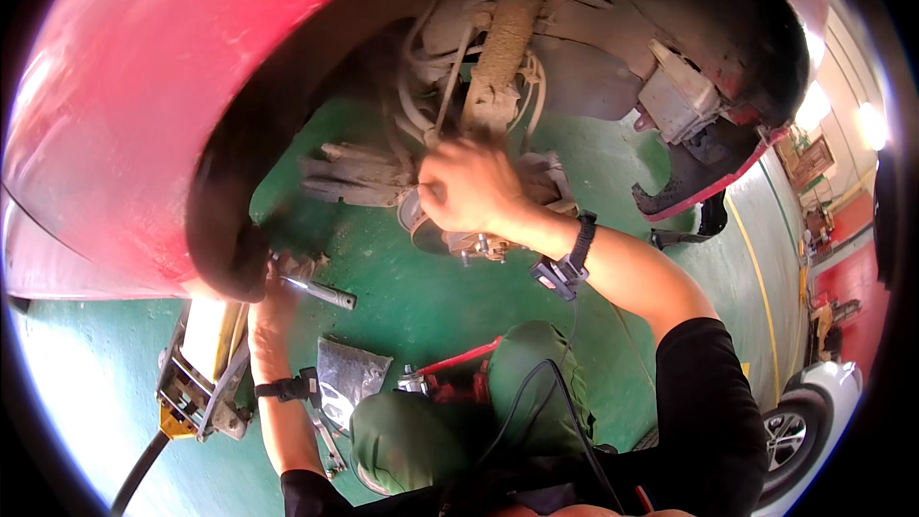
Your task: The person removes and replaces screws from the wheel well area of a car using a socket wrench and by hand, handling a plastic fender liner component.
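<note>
My left hand point(274, 280) is low beside the red fender's edge, partly in shadow. From it sticks out a chrome ratchet handle point(321, 293) with a grey grip; the tool's head is hidden. My right hand point(469, 187) is curled into a fist, smeared by motion, in front of the wheel hub point(419, 225). Whatever the fist may hold is hidden. Bolts stand out from the hub just below it. Above rises the dirt-covered strut point(507, 48), with hoses and cables on both sides. A muddy suspension arm point(359, 174) reaches left from the hub.
The red car's fender point(144, 115) arches over my arms. A floor jack point(206, 364) stands at left. Near my knees lie a clear plastic bag point(351, 373) and a red-handled tool point(459, 359) on the green floor. A white car's wheel point(790, 440) shows at right.
</note>
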Tool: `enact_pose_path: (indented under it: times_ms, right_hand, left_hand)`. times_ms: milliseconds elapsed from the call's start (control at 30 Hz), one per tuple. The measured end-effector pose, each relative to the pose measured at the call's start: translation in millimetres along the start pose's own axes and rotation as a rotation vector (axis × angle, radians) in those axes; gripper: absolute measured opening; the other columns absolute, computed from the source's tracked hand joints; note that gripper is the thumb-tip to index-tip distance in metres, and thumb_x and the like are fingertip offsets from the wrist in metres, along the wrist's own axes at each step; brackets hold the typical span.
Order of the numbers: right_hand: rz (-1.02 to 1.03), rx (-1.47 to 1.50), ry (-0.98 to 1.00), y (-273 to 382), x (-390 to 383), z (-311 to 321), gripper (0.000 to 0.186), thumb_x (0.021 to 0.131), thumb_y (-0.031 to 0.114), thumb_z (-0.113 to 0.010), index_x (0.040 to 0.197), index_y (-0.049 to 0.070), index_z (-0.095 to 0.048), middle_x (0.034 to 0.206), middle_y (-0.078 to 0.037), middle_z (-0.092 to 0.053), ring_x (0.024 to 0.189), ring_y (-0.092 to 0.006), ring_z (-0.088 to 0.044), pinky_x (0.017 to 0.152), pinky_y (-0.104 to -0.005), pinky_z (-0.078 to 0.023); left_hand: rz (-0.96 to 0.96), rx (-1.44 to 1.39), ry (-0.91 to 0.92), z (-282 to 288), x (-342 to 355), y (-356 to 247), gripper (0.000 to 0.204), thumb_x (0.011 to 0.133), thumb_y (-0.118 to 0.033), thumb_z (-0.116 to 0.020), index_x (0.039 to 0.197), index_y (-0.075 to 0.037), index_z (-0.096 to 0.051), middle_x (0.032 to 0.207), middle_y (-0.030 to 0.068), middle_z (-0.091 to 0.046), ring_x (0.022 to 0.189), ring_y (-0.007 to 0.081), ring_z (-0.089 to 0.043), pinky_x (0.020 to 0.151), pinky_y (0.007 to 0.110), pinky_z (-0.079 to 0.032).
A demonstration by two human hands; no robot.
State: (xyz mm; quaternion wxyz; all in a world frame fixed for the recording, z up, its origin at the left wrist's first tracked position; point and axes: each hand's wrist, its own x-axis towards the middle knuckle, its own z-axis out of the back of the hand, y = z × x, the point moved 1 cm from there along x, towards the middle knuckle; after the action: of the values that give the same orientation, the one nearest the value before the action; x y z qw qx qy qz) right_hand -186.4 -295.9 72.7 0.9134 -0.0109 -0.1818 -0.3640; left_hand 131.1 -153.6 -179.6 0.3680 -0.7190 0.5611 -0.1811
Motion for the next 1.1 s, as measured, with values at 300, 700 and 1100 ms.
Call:
enact_pose_path:
  times_ms: [300, 700, 1100]
  right_hand:
    - [-0.007, -0.025, 0.017, -8, -7, -2, 0.015, 0.079, 0.026, -0.063, 0.082, 0.011, -0.064, 0.091, -0.008, -0.064, 0.094, -0.0317, -0.063, 0.071, -0.0477, -0.053]
    - [0.012, -0.047, 0.029, 4, 0, 4, 0.017, 0.081, 0.027, -0.061, 0.086, 0.010, -0.064, 0.093, -0.009, -0.063, 0.098, -0.0301, -0.061, 0.073, -0.0471, -0.052]
    - [0.054, -0.083, -0.009, 8, 5, 0, 0.019, 0.081, 0.028, -0.061, 0.086, 0.009, -0.064, 0.094, -0.011, -0.063, 0.097, -0.0313, -0.061, 0.074, -0.0463, -0.053]
  left_hand:
    - [0.026, -0.551, 0.137, 6, 8, 13, 0.032, 0.101, -0.022, -0.052, 0.129, -0.005, -0.055, 0.132, 0.0079, -0.057, 0.127, 0.0268, -0.049, 0.112, 0.042, -0.038]
    - [-0.271, -0.767, -0.122, 2, 25, 8, 0.028, 0.089, -0.007, -0.064, 0.116, 0.000, -0.064, 0.117, 0.0167, -0.067, 0.107, 0.0305, -0.063, 0.096, 0.043, -0.054]
    - [0.454, -0.117, 0.138, 93, 15, -36, 0.030, 0.095, -0.036, -0.059, 0.096, -0.006, -0.061, 0.073, 0.0022, -0.056, 0.061, 0.0142, -0.054, 0.052, 0.029, -0.046]
